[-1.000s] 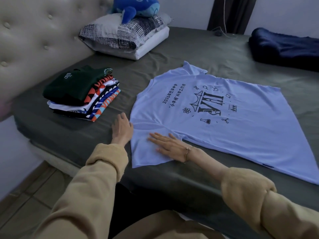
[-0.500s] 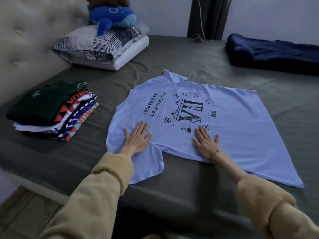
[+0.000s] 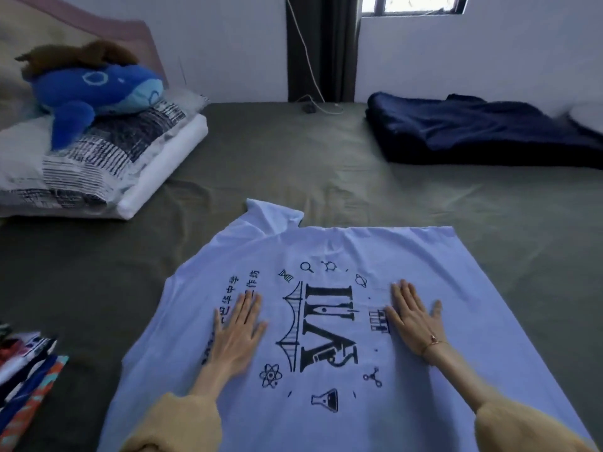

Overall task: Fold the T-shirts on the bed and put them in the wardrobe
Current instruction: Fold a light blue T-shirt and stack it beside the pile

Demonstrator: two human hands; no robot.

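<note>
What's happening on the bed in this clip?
A person is smoothing a light blue T-shirt laid flat, print up, on the bed. The left hand and right hand both press it with straight fingers, either side of the print. It is not yet folded; a folded stack lies at left.

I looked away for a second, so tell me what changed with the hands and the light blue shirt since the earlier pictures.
Both hands slid up the light blue T-shirt, away from the near sleeve and edge: the left hand now lies flat beside the printed text, the right hand flat on the other side of the graphic. Nothing was gripped or let go. The shirt stays spread print up; the folded stack is untouched.
</note>
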